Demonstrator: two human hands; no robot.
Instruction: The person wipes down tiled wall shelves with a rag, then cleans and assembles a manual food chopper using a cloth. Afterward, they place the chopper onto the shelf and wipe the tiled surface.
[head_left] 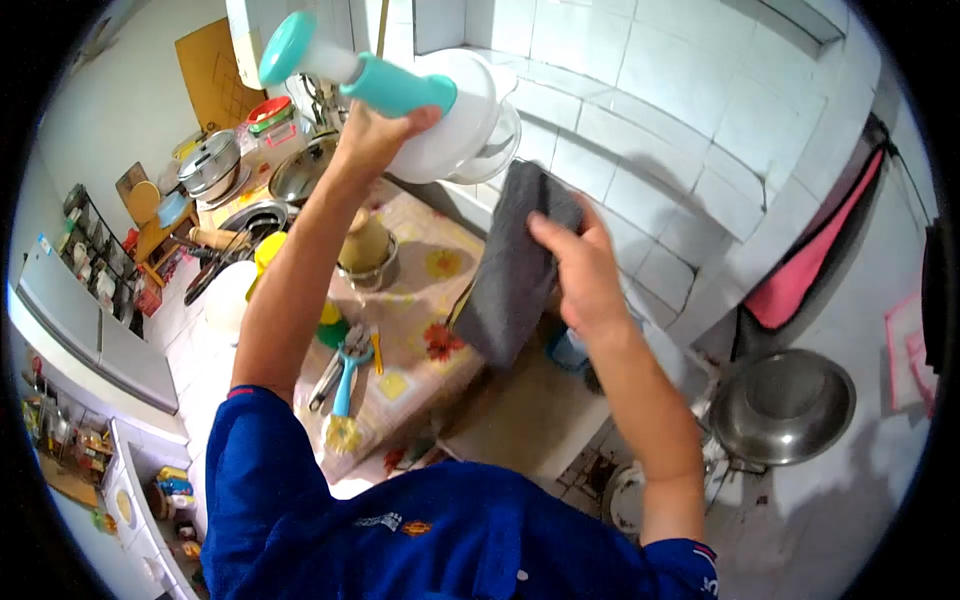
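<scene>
My left hand (pixel 378 135) is closed around the teal grip of a white, round-bodied kitchen utensil (pixel 455 125), raised over the table. A teal knob on a pale shaft sticks out of its upper-left end, and a clear rim shows at the far side; its exact kind is unclear. To the right, my right hand (pixel 588 268) grips a dark grey cloth (pixel 508 270), thumb on top and the other fingers mostly hidden. The folded cloth hangs down over the table's right edge, apart from the utensil.
The flower-patterned table (pixel 420 215) bears a brown pot (pixel 365 245), a teal-handled tool (pixel 347 385) and a lidded steel pot (pixel 210 165). A metal basin (pixel 785 405) stands at the right by the wall. A tiled ledge (pixel 600 110) runs along the back.
</scene>
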